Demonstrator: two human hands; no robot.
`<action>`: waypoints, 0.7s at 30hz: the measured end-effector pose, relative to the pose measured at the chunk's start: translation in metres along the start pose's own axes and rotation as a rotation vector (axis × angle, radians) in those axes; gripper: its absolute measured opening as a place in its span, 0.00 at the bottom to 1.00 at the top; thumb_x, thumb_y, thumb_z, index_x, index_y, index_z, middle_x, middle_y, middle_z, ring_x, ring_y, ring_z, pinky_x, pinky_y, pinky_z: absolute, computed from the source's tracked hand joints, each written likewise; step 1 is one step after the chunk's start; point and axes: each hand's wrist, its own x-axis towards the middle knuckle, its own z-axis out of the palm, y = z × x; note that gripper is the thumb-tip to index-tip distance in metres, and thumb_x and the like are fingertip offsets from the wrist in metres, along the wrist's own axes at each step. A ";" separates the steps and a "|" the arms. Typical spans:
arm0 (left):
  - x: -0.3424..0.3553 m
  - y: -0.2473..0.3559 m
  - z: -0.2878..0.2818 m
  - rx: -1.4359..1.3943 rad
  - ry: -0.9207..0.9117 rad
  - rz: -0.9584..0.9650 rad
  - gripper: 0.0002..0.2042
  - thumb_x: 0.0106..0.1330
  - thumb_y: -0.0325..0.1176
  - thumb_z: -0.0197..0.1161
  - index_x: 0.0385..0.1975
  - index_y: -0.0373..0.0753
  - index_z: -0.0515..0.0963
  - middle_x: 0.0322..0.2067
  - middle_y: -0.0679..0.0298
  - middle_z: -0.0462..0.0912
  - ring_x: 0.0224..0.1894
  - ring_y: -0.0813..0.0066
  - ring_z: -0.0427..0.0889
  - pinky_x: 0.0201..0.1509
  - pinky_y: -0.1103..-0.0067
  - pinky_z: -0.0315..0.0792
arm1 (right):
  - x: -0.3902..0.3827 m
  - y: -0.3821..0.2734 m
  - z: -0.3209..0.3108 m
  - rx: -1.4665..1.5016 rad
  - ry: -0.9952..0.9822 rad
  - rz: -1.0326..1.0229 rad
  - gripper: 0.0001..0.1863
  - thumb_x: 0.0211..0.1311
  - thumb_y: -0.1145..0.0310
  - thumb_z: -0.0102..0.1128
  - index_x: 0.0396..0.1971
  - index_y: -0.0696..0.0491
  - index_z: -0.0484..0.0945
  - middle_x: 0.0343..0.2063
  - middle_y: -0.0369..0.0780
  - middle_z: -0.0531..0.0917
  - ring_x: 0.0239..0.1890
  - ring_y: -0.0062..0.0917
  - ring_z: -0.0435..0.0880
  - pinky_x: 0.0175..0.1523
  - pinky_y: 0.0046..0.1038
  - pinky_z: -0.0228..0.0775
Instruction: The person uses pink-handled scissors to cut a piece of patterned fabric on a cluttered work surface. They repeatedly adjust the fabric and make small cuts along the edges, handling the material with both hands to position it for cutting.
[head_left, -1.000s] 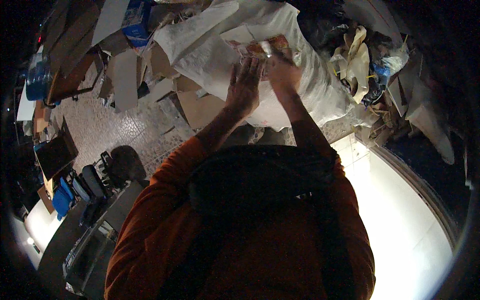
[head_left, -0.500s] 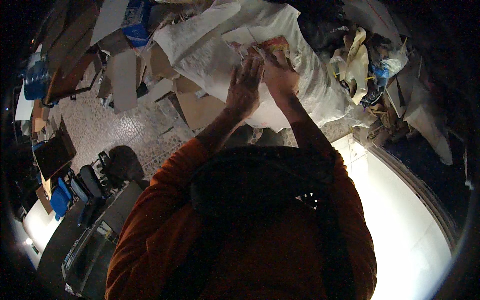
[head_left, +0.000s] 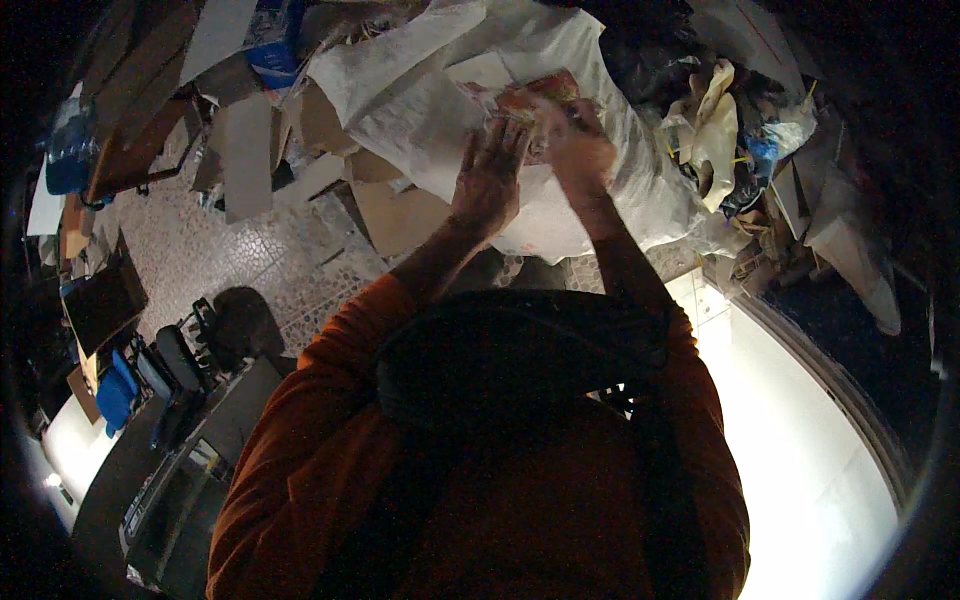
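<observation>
A large white sack, bulging and wrinkled, lies in front of me. On top of it rests a flattened piece of packaging with pale and reddish-orange parts, partly covered by my hands. My left hand lies with fingers stretched out over the near left edge of the packaging. Just right of it, my right hand is over the packaging's right side. Motion smears its fingers, so I cannot tell whether it grips anything.
Cardboard pieces lie on the pebble-patterned floor at left, near a blue box. Crumpled plastic and wrappings pile up at right. Chairs stand at lower left. A brightly lit pale floor spreads at lower right.
My right hand has moved right and slightly toward me, away from the left hand, and is blurred. My left hand stays almost in place on the packaging.
</observation>
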 end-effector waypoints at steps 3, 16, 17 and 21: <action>-0.002 0.002 -0.003 0.035 0.013 -0.013 0.36 0.60 0.27 0.58 0.72 0.37 0.59 0.73 0.54 0.59 0.77 0.57 0.52 0.76 0.50 0.46 | -0.004 -0.007 0.007 -0.523 0.124 -0.261 0.10 0.68 0.55 0.56 0.41 0.39 0.83 0.44 0.36 0.84 0.39 0.34 0.87 0.39 0.34 0.82; 0.002 0.003 -0.005 0.007 -0.054 -0.030 0.36 0.63 0.26 0.58 0.74 0.40 0.56 0.74 0.53 0.56 0.76 0.53 0.53 0.77 0.51 0.45 | 0.001 -0.021 0.008 -0.308 0.022 -0.228 0.14 0.65 0.58 0.57 0.48 0.39 0.81 0.45 0.40 0.83 0.41 0.41 0.86 0.42 0.44 0.80; 0.000 0.000 0.000 0.013 -0.033 -0.021 0.36 0.63 0.26 0.58 0.74 0.40 0.57 0.74 0.53 0.56 0.76 0.52 0.53 0.77 0.51 0.46 | -0.011 -0.029 0.008 -0.315 0.186 -0.498 0.14 0.65 0.59 0.57 0.49 0.40 0.81 0.45 0.40 0.83 0.42 0.41 0.86 0.43 0.43 0.80; 0.000 0.001 -0.002 0.036 -0.050 -0.027 0.35 0.64 0.27 0.57 0.73 0.38 0.57 0.74 0.53 0.55 0.76 0.52 0.53 0.77 0.51 0.46 | 0.007 -0.051 -0.017 -0.277 0.069 -0.176 0.14 0.64 0.60 0.58 0.49 0.36 0.81 0.46 0.39 0.83 0.45 0.41 0.85 0.46 0.45 0.80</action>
